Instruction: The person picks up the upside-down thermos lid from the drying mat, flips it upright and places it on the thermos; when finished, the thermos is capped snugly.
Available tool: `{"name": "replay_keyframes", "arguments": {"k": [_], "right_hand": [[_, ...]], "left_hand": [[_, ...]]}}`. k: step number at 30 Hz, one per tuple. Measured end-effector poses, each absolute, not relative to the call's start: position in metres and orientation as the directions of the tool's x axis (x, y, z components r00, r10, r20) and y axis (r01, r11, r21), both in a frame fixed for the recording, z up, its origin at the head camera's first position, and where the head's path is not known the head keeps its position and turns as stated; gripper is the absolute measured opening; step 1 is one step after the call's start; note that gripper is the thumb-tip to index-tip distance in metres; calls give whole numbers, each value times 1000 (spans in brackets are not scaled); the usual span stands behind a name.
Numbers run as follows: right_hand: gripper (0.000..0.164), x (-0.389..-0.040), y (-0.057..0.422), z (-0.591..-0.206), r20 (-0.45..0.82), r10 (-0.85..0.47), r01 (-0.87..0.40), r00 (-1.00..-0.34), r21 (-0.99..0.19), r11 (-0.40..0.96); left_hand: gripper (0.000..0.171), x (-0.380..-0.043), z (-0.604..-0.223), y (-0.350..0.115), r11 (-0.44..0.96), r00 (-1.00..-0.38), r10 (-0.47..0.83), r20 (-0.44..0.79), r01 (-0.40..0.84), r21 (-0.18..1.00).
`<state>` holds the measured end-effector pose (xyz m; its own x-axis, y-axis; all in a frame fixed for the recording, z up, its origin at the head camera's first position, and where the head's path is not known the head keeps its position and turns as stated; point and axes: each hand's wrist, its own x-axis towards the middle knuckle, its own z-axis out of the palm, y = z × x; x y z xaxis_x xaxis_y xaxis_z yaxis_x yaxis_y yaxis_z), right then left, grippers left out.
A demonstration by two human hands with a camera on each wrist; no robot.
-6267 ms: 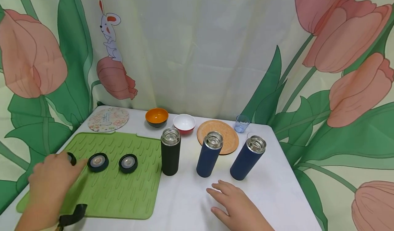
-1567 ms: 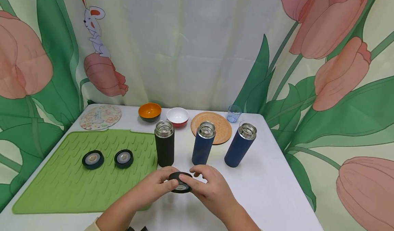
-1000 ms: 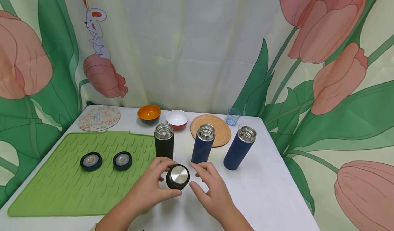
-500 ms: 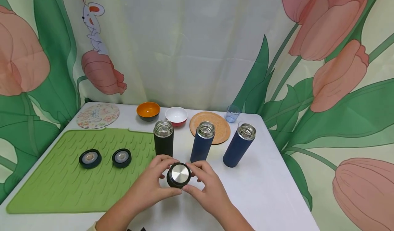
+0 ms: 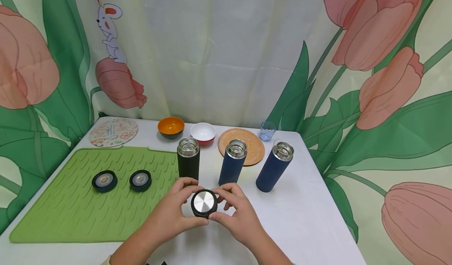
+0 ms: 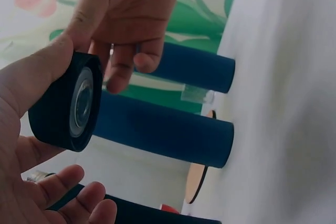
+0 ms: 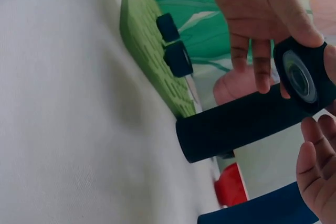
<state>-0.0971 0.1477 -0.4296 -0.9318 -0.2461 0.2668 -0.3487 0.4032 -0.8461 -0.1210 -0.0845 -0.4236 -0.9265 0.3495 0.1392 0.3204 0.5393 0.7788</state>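
Note:
Between my two hands is a black bottle lid (image 5: 204, 203), its brushed metal top turned toward the head camera. My left hand (image 5: 176, 207) pinches it with thumb below and fingers above on the left side. The right hand (image 5: 234, 208) pinches the opposite side the same way. In the left wrist view the underside of the lid (image 6: 81, 103) shows a pale ring. Just beyond the hands stand an uncapped black bottle (image 5: 188, 163) and two uncapped blue bottles, one in the middle (image 5: 233, 165) and one to the right (image 5: 273, 170).
Two more lids, left (image 5: 104, 181) and right (image 5: 140, 180), lie underside up on a green mat (image 5: 81, 218). Along the back are a floral round mat (image 5: 113, 132), an orange bowl (image 5: 171, 127), a white-and-red bowl (image 5: 203, 133), a round wooden board (image 5: 252, 147) and a glass (image 5: 267, 131).
My left hand brought a lid from the green mat to the middle. The lid then tipped so its metal top faces the head camera, and the right hand closed on it.

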Motion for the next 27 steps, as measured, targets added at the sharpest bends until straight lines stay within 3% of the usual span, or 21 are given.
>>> {"name": "replay_keyframes", "arguments": {"k": [5,10,15,20,27], "right_hand": [[38,-111,140,-432,113,-214,-189,-970,-906,379],[65,-142,119,-442,19,-223,-104,-975,-920,378],[87,-177,94,-447,3,-220,-86,-976,-926,368],[104,-203,77,-446,23,-164,-94,-986,-893,441],[80,-220,70,-445,64,-107,-107,-992,-881,460]], "left_hand": [[69,-120,-427,-95,554,-941,294,166,309,773],[71,-115,-433,-111,556,-953,220,208,298,776],[72,-109,-437,-124,554,-953,174,248,303,775],[70,-110,-434,-129,574,-945,145,295,323,752],[68,-119,-425,-130,583,-937,121,329,335,740]]}}
